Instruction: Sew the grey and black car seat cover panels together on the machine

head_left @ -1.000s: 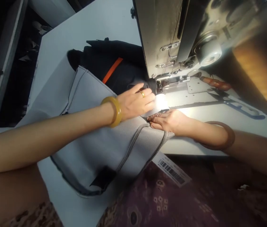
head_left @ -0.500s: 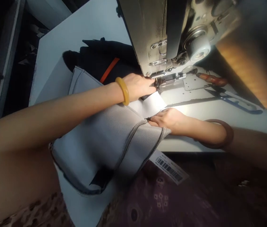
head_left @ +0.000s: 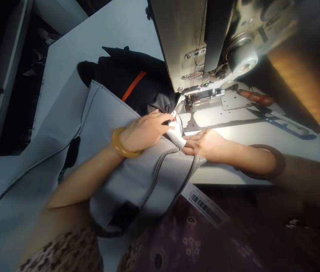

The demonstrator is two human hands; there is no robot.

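A grey bag (head_left: pixel 126 139) with dark piped seams lies across the table under my forearm. My left hand (head_left: pixel 144 130), with a yellow bangle and a ring, rests over its upper edge, fingers pinching a folded white label (head_left: pixel 177 132). My right hand (head_left: pixel 208 144) is closed at the bag's seam corner, beside the label's lower end; its fingertips are partly hidden. Black fabric (head_left: pixel 151 88) with an orange strip (head_left: pixel 134 86) bunches behind the left hand. Just beyond the label is the sewing machine's presser foot (head_left: pixel 188 102).
The sewing machine head (head_left: pixel 182 41) rises at upper right, its lamp lighting the work. A red-handled tool (head_left: pixel 256 97) and blue-handled scissors (head_left: pixel 290 126) lie right of the foot. A barcode tag (head_left: pixel 205 206) hangs at the table's front edge.
My left hand reached up to the presser foot, then came back toward me, drawing the white label away from the foot and folding it. My right hand stayed at the seam corner.
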